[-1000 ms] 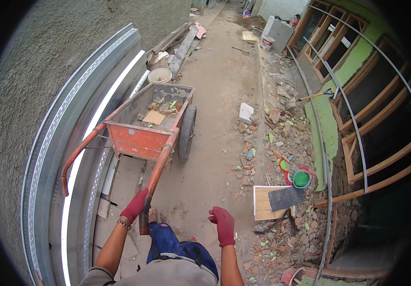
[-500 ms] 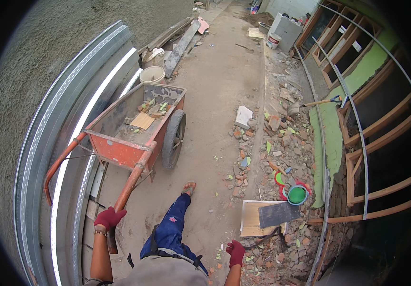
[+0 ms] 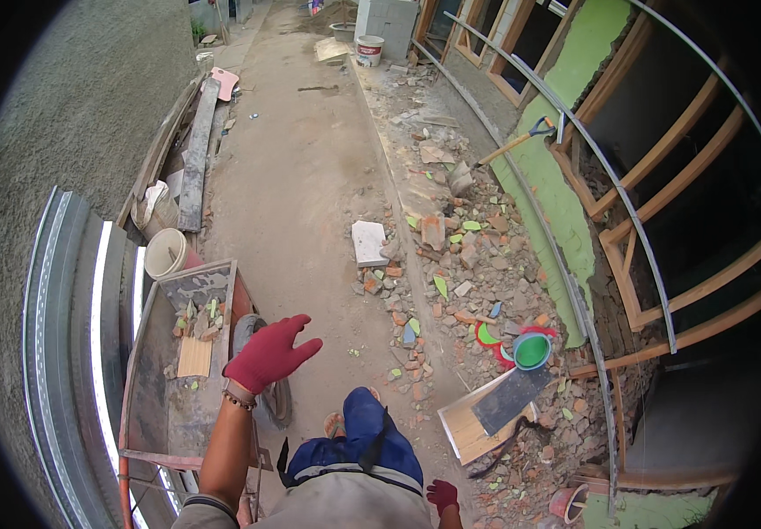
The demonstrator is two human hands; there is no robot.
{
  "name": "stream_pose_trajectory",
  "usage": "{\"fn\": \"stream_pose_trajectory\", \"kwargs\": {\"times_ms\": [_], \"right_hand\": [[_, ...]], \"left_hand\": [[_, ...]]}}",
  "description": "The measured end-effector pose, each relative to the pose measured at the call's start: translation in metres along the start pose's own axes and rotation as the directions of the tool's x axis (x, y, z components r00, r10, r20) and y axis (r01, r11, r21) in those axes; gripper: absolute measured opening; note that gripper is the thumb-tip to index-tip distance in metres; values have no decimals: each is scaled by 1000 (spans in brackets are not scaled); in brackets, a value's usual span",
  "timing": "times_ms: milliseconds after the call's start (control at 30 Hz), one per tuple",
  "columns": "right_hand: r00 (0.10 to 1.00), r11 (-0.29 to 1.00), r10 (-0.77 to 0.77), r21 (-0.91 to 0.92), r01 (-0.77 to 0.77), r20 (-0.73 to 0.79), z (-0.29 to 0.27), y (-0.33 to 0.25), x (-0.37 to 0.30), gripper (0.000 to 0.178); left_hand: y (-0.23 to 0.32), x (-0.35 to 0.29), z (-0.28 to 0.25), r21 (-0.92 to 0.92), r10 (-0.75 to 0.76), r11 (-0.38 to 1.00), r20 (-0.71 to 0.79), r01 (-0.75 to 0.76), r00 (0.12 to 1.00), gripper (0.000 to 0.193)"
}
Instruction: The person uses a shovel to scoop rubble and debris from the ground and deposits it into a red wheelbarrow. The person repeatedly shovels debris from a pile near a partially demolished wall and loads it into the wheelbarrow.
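My left hand, in a dark red glove, is stretched out above the wheelbarrow's right side with its fingers apart and nothing in them. Below it stands the rusty orange wheelbarrow, part of its wheel hidden by the hand and forearm. Inside its tray lie broken rubble and a piece of ribbed tan board. My right hand, also gloved in red, hangs low beside my right hip, its fingers loosely parted and holding nothing visible. Closest to it are a wooden panel and a dark sheet on the rubble.
Rubble lines the right side, with a white block, a blue basin with a green inside and a shovel. Metal channels, a pale bucket and planks lie along the left wall. The dirt path runs ahead between them.
My left hand has let go of the wheelbarrow's handle and risen forward over its side. My body has moved ahead beside the wheelbarrow. My right hand has dropped back toward my hip.
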State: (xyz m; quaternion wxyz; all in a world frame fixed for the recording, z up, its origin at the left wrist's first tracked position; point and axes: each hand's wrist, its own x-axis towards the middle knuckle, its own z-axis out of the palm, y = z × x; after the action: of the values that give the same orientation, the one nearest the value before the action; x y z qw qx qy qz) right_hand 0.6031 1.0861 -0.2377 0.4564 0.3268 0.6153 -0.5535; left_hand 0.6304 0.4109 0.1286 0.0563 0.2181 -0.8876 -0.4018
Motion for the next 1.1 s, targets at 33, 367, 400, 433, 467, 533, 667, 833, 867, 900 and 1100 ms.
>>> {"fn": "stream_pose_trajectory", "kwargs": {"times_ms": [33, 367, 400, 433, 467, 533, 667, 833, 867, 900, 1100], "right_hand": [[995, 991, -101, 84, 101, -5, 52, -25, 2, 23], [921, 361, -183, -848, 387, 343, 394, -332, 195, 27], [913, 387, -199, -827, 408, 357, 418, -371, 203, 29], [897, 544, -275, -714, 441, 346, 443, -411, 211, 31], [900, 753, -371, -494, 435, 227, 459, -449, 209, 36], [847, 791, -520, -439, 427, -113, 509, -527, 203, 53], [623, 593, -750, -641, 488, -220, 564, -648, 176, 85], [761, 526, -583, -846, 87, -284, 602, -708, 200, 82], [781, 519, -557, -853, 60, -284, 614, -714, 214, 82], [797, 524, -526, -851, 29, -297, 627, -715, 224, 82], [644, 662, -618, -740, 119, -450, 707, -716, 264, 77]], "left_hand": [[6, 36, -7, -99, 42, 994, 28, -39, 999, 57], [-267, 283, 45, -115, -384, 916, 30, 385, 923, 55], [-300, 268, 54, -5, -486, 874, 42, 487, 873, 55], [-331, 246, 61, -104, -579, 793, 175, 600, 796, 54], [-357, 223, 64, -156, -734, 485, 462, 860, 498, 53], [-384, 172, 64, 37, -770, 68, 637, 997, 29, 58], [-421, 188, 43, 132, -806, 130, 592, 983, 27, 61], [-484, 293, 5, 158, -826, 200, 557, 967, 80, 65], [-498, 326, -5, 163, -826, 232, 554, 959, 106, 66], [-511, 367, -15, 164, -823, 287, 546, 944, 155, 67], [-534, 753, -120, -357, -616, 523, 469, 774, 632, 56]]}}
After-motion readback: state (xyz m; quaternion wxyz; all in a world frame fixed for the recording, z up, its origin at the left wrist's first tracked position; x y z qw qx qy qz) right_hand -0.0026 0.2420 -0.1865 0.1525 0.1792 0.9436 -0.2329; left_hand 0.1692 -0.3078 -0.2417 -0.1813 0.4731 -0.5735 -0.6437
